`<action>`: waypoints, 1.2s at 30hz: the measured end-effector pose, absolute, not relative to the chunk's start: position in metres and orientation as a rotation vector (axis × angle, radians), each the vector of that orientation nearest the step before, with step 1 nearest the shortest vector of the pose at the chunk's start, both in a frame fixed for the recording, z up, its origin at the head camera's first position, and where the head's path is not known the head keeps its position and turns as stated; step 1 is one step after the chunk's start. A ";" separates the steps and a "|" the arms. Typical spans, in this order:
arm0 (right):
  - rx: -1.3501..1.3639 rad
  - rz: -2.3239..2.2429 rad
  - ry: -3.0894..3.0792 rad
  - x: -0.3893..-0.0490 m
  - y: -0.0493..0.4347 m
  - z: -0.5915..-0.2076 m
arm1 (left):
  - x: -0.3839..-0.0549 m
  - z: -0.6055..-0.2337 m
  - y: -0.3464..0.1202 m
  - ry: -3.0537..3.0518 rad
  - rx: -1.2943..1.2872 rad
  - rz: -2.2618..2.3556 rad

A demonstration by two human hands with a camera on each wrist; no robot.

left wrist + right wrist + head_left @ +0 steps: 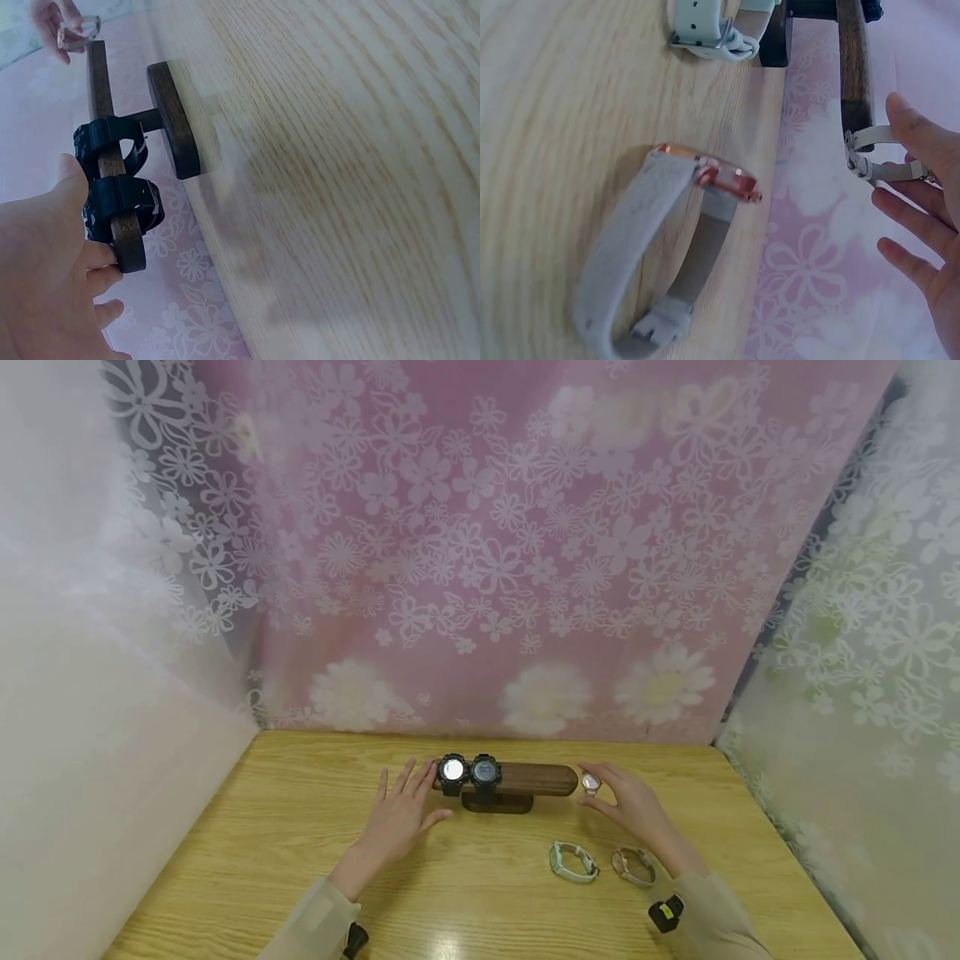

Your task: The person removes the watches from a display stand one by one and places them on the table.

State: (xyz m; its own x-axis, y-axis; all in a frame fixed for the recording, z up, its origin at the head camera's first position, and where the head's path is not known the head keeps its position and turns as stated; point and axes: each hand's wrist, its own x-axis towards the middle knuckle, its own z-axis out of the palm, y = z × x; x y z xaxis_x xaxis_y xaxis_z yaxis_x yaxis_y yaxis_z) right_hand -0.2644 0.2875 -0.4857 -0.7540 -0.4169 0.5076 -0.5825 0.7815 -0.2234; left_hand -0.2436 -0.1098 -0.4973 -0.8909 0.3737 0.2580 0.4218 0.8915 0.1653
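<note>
Brown rounded wooden bar (536,779) bearing two chunky black watches (485,769), left hand (397,814) spread alongside, right hand (633,806) pinching white-strapped watch (591,782), mint-strapped watch (557,858) nearby

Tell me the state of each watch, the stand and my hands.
Wooden watch stand: upright, partly filled
Left black digital watch: on stand, face bright
Right black digital watch: on stand, face darker
Pale-strapped watch: looped, held at stand's right end
Mint watch: buckled, on its side
Rose-gold watch: strap closed, on its side
Left hand: fingers extended at stand's left end
Right hand: pinching pale-strapped watch
</note>
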 end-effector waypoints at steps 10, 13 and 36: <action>0.722 0.350 -2.451 -0.244 0.315 -0.485 | -0.244 -0.498 -0.109 -2.838 -0.601 -0.342; 0.703 0.358 -2.456 -0.235 0.325 -0.481 | -0.244 -0.497 -0.109 -2.839 -0.600 -0.353; 0.490 0.300 -2.679 -0.200 0.392 -0.489 | -0.245 -0.498 -0.108 -2.838 -0.597 -0.378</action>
